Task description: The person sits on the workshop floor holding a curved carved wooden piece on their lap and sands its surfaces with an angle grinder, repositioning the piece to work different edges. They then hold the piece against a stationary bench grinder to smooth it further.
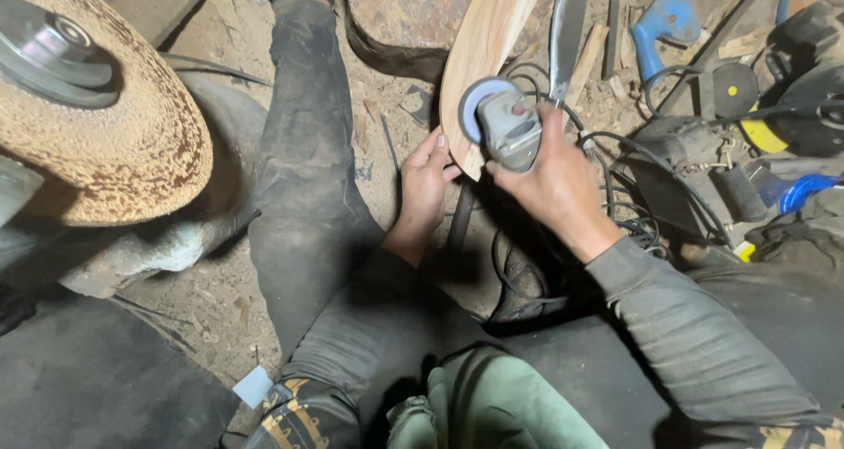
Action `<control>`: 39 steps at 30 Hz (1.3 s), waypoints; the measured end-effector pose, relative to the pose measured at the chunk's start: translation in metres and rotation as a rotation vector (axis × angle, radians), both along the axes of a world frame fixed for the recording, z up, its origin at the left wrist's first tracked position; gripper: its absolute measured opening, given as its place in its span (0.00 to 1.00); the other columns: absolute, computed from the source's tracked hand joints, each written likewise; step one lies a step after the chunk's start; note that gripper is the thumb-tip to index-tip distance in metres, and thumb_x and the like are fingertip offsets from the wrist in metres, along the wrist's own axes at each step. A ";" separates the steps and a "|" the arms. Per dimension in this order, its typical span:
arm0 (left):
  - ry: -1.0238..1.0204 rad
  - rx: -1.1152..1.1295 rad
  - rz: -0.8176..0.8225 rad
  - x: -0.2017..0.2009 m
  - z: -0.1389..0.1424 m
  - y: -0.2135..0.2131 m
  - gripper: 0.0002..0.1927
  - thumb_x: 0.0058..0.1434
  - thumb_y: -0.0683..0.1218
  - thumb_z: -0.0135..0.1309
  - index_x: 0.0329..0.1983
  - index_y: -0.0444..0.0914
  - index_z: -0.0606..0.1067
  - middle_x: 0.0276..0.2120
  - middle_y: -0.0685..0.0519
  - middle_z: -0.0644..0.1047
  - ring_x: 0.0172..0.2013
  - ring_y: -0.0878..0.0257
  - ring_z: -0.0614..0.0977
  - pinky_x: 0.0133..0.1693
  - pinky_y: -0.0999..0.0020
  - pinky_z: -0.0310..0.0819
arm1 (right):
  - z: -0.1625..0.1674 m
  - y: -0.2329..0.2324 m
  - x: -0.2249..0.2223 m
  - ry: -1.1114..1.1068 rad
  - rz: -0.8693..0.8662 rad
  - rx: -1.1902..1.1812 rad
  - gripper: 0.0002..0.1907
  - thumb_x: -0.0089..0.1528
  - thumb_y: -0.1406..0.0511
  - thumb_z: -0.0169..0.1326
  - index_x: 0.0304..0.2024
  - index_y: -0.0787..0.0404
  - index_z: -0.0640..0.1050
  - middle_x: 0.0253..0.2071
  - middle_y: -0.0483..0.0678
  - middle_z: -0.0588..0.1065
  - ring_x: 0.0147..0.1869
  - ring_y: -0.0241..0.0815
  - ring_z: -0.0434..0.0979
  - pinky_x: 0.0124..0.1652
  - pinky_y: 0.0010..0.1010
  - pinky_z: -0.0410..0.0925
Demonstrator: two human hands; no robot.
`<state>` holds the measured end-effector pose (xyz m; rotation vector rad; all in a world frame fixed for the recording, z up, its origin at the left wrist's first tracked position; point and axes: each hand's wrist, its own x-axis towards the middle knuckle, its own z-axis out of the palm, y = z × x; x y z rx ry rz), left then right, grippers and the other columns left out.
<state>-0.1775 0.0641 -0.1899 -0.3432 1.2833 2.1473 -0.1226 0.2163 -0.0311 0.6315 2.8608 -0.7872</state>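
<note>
A large fibrous buffing wheel (97, 106) sits left; a blue tool (665, 22) lies among black cables (651, 176).

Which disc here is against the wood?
The small grey disc on the grinder in the right hand, against the wooden piece. The large woven-looking wheel at left sits apart, untouched.

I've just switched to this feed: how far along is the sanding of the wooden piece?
Done: the pale curved wooden blank is already cut to shape. In hand: left hand steadies its lower end, and right hand presses the grey angle grinder against it. Left: cannot tell how much surface remains.
</note>
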 end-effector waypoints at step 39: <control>0.021 -0.043 0.042 -0.015 0.010 -0.005 0.22 0.75 0.46 0.43 0.66 0.28 0.69 0.51 0.45 0.80 0.46 0.61 0.83 0.47 0.66 0.81 | 0.001 -0.005 0.003 -0.111 -0.018 0.019 0.48 0.53 0.51 0.69 0.66 0.60 0.59 0.36 0.65 0.79 0.38 0.68 0.81 0.37 0.52 0.72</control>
